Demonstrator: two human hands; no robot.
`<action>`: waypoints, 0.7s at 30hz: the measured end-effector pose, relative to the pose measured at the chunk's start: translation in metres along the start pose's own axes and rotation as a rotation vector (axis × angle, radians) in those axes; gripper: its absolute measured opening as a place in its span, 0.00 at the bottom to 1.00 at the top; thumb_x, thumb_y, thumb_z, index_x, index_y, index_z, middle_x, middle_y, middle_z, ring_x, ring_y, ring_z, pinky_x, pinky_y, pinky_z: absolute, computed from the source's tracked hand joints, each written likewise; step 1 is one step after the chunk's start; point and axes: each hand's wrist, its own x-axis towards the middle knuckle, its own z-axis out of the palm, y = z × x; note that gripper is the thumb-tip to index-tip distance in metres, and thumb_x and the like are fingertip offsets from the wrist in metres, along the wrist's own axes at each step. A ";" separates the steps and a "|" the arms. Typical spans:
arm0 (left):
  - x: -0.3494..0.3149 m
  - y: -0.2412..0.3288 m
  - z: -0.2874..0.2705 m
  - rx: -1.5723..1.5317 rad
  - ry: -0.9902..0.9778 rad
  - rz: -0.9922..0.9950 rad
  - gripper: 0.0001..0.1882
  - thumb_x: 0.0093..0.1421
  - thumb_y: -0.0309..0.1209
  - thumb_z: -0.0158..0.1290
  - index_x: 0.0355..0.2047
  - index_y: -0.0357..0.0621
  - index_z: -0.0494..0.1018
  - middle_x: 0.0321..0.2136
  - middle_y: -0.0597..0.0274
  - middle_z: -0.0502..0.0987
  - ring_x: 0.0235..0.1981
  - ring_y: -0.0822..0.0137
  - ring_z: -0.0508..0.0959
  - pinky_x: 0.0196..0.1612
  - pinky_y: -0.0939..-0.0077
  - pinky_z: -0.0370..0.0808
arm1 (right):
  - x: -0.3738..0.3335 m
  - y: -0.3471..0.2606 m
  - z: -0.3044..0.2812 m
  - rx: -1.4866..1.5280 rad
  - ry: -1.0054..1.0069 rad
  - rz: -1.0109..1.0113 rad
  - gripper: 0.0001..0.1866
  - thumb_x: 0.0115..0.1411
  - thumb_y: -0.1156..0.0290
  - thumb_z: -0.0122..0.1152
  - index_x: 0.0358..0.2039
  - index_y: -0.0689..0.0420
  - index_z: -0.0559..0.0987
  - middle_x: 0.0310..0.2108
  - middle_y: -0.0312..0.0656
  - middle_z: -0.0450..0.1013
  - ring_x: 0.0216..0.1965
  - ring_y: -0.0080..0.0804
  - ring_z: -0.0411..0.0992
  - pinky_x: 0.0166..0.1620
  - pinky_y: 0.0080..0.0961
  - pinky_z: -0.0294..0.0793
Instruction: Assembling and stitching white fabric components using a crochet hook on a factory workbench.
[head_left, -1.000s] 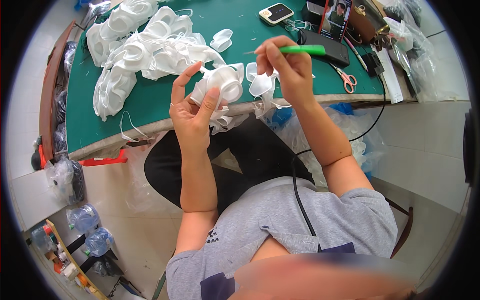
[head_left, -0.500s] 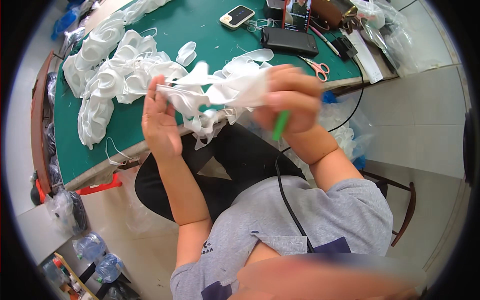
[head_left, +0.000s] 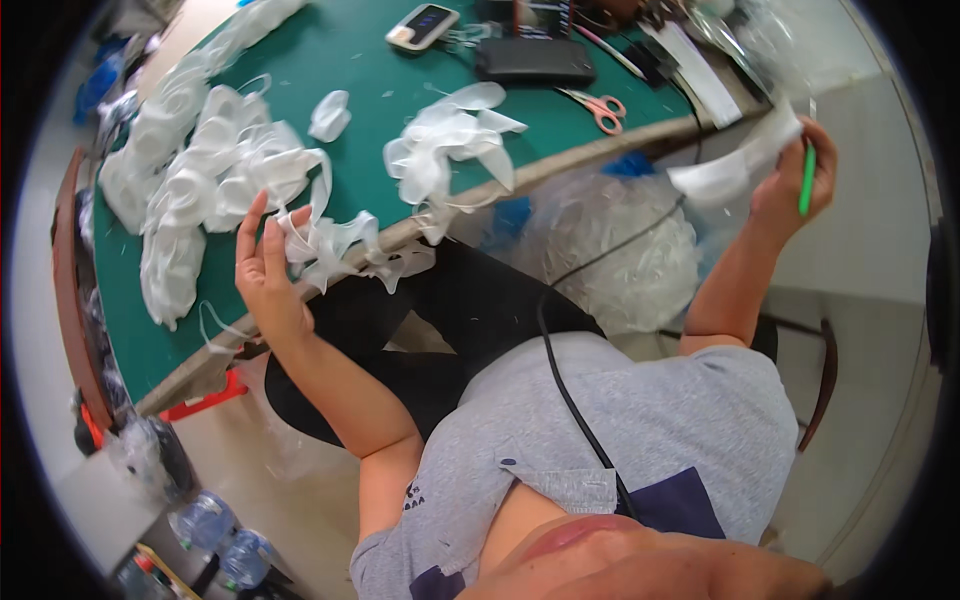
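Note:
Out to the right, my right hand point(head_left: 795, 190) grips a blurred white fabric piece point(head_left: 730, 165). A slim green tool point(head_left: 807, 180) is also held in it, its working end not visible. At the table's near edge my left hand point(head_left: 272, 275) has its fingers spread, with the fingertips beside a string of white fabric pieces point(head_left: 340, 245) that hangs over the edge. Whether the fingers touch these pieces is hard to see. A small heap of similar white pieces point(head_left: 450, 145) lies mid-table, and one loose white piece point(head_left: 330, 115) rests farther left.
A long pile of white cup-shaped pieces point(head_left: 190, 190) covers the left of the green table point(head_left: 340, 50). Pink-handled scissors point(head_left: 605, 112), a black case point(head_left: 535, 60) and a white device point(head_left: 423, 27) lie toward the back. Below the edge stands a clear bag of white pieces point(head_left: 620, 245).
My right hand has swung out to the right, carrying a white piece away from the others. My left hand has moved slightly left and lower. The remaining white pieces have dropped onto the table and its edge.

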 end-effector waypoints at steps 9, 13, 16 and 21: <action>-0.081 0.072 0.028 1.143 -0.046 0.448 0.20 0.66 0.38 0.47 0.55 0.44 0.70 0.47 0.52 0.76 0.51 0.63 0.72 0.52 0.70 0.68 | 0.014 0.052 -0.102 -0.626 -0.259 0.310 0.10 0.53 0.70 0.64 0.34 0.60 0.78 0.25 0.34 0.73 0.22 0.19 0.71 0.28 0.17 0.70; -0.108 0.092 0.037 0.665 0.161 0.486 0.17 0.66 0.37 0.46 0.47 0.38 0.74 0.48 0.52 0.75 0.49 0.65 0.74 0.52 0.72 0.71 | 0.011 0.117 -0.158 -0.902 -0.411 0.400 0.10 0.52 0.69 0.62 0.33 0.61 0.78 0.22 0.37 0.74 0.19 0.22 0.73 0.25 0.20 0.73; -0.112 0.106 0.037 0.234 0.058 0.797 0.14 0.63 0.35 0.50 0.41 0.37 0.75 0.37 0.56 0.76 0.36 0.68 0.75 0.42 0.72 0.75 | -0.007 0.188 -0.189 -0.994 -0.505 0.832 0.09 0.49 0.66 0.64 0.28 0.58 0.79 0.18 0.40 0.75 0.22 0.30 0.77 0.30 0.26 0.76; -0.136 0.137 0.035 -0.559 -0.070 0.903 0.08 0.59 0.36 0.53 0.31 0.44 0.75 0.27 0.63 0.71 0.24 0.70 0.70 0.27 0.74 0.70 | -0.031 0.233 -0.193 -1.355 -0.616 0.685 0.16 0.49 0.56 0.66 0.30 0.56 0.82 0.25 0.45 0.78 0.31 0.43 0.77 0.39 0.37 0.75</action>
